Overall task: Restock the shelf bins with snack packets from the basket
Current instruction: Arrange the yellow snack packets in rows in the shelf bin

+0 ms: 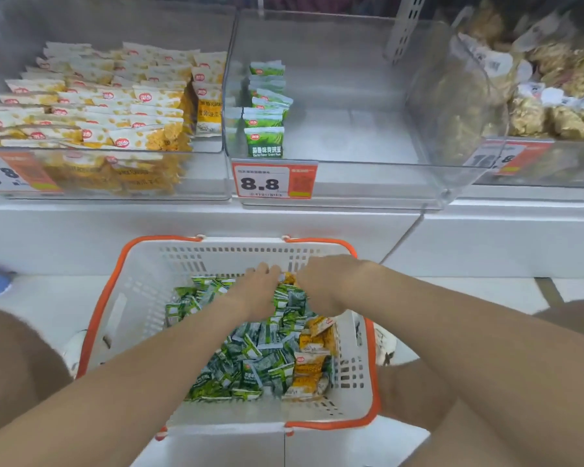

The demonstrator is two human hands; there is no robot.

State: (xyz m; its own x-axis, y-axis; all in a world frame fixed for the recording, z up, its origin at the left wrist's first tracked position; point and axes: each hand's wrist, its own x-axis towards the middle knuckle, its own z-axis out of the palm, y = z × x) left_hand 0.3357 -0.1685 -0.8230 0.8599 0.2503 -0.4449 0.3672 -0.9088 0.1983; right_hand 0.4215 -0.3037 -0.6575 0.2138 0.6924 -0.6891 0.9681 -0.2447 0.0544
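Note:
A white basket [142, 298] with orange handles sits on the floor below the shelf. It holds many green snack packets [250, 362] and some yellow packets [312, 352] on its right side. Both my hands reach into the far end of the basket. My left hand [258, 288] lies over the green packets, fingers bent down among them. My right hand [321, 281] is curled beside it, and a yellow packet [289, 278] shows between the two hands; which hand holds it is hidden. The middle clear bin [351, 136] holds one row of green packets [267, 109] at its left.
The left clear bin [203, 183] is packed with yellow packets [91, 106]. The right bin [486, 153] holds bagged brown snacks [553, 96]. Price tags reading 8.8 [272, 181] hang on the bin fronts. My knees flank the basket.

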